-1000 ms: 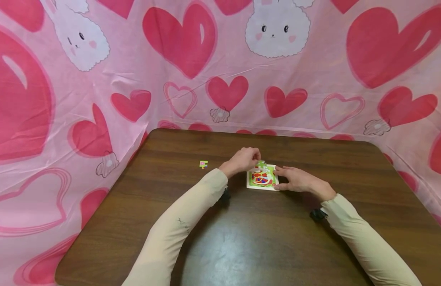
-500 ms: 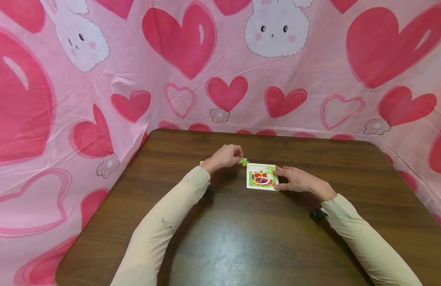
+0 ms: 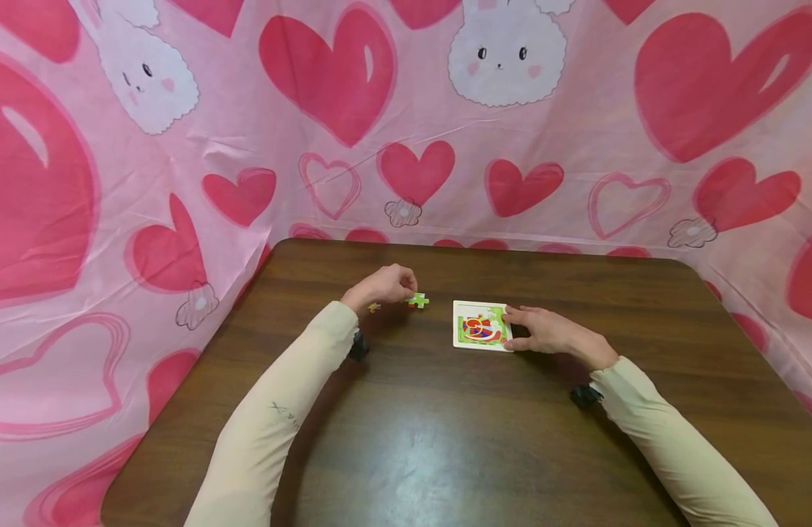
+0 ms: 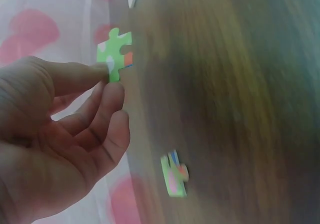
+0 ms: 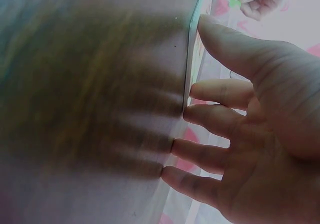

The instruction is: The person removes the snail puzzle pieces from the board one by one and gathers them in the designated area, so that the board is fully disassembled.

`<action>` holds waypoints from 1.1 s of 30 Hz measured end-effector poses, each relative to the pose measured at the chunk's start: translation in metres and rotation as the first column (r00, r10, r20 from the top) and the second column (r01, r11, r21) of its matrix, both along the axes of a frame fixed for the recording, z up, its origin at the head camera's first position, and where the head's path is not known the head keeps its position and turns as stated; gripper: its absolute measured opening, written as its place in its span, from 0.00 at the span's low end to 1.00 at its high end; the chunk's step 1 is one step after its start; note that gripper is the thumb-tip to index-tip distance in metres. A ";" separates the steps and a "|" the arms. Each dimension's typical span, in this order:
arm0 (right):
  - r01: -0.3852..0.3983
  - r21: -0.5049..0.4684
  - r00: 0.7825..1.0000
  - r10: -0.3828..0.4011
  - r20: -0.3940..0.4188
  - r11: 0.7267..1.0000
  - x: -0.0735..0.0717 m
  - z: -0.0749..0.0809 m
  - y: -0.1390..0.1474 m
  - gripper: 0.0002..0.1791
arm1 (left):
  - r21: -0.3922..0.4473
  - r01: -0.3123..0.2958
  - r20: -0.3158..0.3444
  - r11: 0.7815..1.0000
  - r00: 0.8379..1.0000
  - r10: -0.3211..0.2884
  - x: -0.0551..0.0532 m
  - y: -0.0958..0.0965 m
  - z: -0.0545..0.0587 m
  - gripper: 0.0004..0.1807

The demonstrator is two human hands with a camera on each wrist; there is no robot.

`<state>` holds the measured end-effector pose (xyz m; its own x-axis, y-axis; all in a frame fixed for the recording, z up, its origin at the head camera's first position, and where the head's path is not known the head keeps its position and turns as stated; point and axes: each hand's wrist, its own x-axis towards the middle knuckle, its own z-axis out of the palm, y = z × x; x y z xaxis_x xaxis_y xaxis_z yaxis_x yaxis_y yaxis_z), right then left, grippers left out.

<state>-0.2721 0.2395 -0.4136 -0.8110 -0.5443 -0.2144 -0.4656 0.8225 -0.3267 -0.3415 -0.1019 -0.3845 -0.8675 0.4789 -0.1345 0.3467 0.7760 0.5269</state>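
In the head view my left hand (image 3: 384,285) is above the table left of the puzzle board. Its thumb and fingertips pinch a green jigsaw piece (image 3: 419,300) with white spots and an orange-red corner, clearly seen in the left wrist view. A second jigsaw piece (image 4: 174,176), green and pink, lies on the table below that hand, partly hidden by it in the head view. The square white-rimmed puzzle board (image 3: 474,308) lies flat, showing a red, blue and yellow spiral picture on green. My right hand (image 3: 547,331) touches the board's right edge with thumb and fingers spread.
The brown wooden table (image 3: 432,410) has rounded corners. A pink cloth (image 3: 419,110) printed with hearts and rabbits hangs behind it and at both sides. A dark device is strapped under each wrist.
My left hand has carried the green piece from over the board's top edge leftwards, near the other loose piece. The upper part of the board is now uncovered. My right hand stays put.
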 end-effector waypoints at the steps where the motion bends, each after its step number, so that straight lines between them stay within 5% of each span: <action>1: 0.002 0.000 1.000 -0.002 0.001 1.000 0.000 0.000 0.000 0.40 | 0.001 -0.003 0.013 1.000 1.000 0.003 -0.001 -0.003 0.000 0.03; 16: -0.020 0.008 1.000 0.020 -0.024 1.000 -0.001 -0.003 -0.002 0.39 | 0.024 -0.101 0.123 0.995 0.988 0.097 -0.011 -0.031 -0.013 0.02; 26: -0.020 0.002 1.000 0.020 -0.024 1.000 -0.001 -0.003 -0.003 0.39 | 0.000 -0.079 0.032 0.997 0.996 0.079 -0.009 -0.032 -0.021 0.02; 33: -0.003 0.003 1.000 0.003 -0.006 1.000 -0.001 -0.001 -0.002 0.40 | 0.013 -0.094 0.047 0.995 0.995 0.093 -0.007 -0.032 -0.020 0.02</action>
